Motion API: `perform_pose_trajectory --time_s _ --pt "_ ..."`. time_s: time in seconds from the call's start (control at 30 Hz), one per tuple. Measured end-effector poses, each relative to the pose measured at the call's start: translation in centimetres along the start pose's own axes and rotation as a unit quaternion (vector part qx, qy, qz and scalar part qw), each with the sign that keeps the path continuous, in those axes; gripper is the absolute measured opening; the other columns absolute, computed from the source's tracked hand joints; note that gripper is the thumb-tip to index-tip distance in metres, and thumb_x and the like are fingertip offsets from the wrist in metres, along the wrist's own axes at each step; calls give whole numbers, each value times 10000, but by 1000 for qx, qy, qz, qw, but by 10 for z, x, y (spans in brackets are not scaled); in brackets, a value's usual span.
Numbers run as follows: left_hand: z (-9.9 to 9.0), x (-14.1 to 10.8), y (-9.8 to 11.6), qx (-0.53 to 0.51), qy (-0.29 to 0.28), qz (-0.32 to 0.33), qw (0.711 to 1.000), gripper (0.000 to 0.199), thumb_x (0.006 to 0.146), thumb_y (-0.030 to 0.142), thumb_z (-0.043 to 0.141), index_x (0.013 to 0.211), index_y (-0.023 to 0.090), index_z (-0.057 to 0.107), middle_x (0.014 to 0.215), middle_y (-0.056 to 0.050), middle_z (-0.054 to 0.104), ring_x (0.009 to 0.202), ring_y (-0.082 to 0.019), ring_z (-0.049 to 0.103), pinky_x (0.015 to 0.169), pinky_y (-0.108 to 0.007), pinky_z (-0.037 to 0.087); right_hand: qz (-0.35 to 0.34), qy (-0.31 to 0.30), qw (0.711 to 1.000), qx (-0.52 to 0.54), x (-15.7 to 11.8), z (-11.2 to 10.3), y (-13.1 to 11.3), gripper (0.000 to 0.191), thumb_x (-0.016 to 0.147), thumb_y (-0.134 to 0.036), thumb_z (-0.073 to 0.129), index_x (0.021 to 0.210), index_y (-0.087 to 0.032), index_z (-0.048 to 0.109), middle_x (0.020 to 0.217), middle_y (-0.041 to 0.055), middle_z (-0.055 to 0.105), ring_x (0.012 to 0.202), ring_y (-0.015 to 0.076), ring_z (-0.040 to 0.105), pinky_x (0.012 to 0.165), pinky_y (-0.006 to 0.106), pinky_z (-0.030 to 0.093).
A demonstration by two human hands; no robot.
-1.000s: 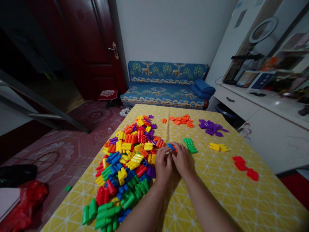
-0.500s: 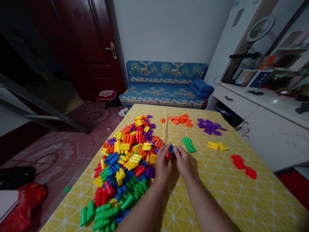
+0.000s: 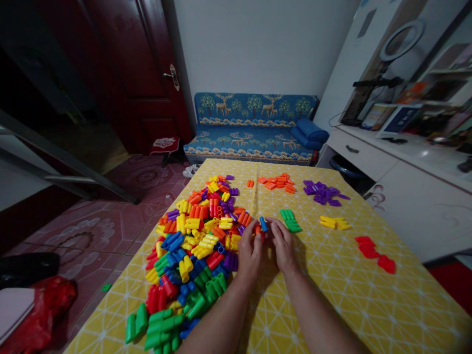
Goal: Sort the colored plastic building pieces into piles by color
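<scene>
Above the yellow cloth, my left hand (image 3: 250,251) is closed, with a red-orange tube-shaped building block (image 3: 257,229) at its thumb and fingertips. A blue building block (image 3: 263,224) stands upright between my two hands, right beside the red-orange one. My right hand (image 3: 282,245) curves in from the other side, its fingertips at the blue block. Whether the two blocks are joined I cannot tell. Just left of my hands spreads a large mixed pile of building blocks (image 3: 199,246) in several colours. A green group of blocks (image 3: 290,221) lies right of my fingers.
Sorted on the yellow tablecloth (image 3: 332,305) lie orange blocks (image 3: 276,182), purple blocks (image 3: 323,193), yellow blocks (image 3: 335,222) and red blocks (image 3: 374,253). Beyond the table is a blue patterned sofa (image 3: 250,140). A white cabinet (image 3: 416,196) stands at the right.
The blue block has turned more upright between my hands, showing more of its length. My right hand's fingers have shifted and curl more loosely. The view has moved slightly.
</scene>
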State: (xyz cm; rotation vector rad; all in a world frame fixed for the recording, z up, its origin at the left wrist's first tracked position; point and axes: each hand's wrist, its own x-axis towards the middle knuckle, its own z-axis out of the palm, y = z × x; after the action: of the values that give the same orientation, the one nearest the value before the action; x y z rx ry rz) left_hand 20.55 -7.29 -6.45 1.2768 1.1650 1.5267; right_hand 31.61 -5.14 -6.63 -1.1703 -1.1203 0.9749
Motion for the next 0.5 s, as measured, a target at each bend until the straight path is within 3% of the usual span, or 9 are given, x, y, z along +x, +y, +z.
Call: perform_pose_trajectory --time_s 0.13,0.33,0.5 --pt "-3 1 4 -62 29 -35 997 333 926 340 524 1207 221 656 1306 -93 637 1259 -245 551 1096 -422 402 16 -15 1000 21 -1 0 -2 395 870 -509 556 1157 -249 629 1110 68 691 913 216 661 612 275 524" --pt "-1 4 4 -121 58 -58 989 344 897 376 572 1185 203 645 1286 -116 639 1204 -227 594 1036 -374 462 -4 -33 998 55 -3 2 -6 433 742 -403 756 1106 -198 641 1059 91 708 910 206 669 759 300 534" --pt "3 6 3 -172 70 -89 979 398 818 420 670 1120 163 647 1196 -149 675 1045 -229 673 886 -347 547 9 -58 996 61 -3 1 -6 440 742 -374 757 1122 -200 620 978 71 712 835 206 674 731 316 543"
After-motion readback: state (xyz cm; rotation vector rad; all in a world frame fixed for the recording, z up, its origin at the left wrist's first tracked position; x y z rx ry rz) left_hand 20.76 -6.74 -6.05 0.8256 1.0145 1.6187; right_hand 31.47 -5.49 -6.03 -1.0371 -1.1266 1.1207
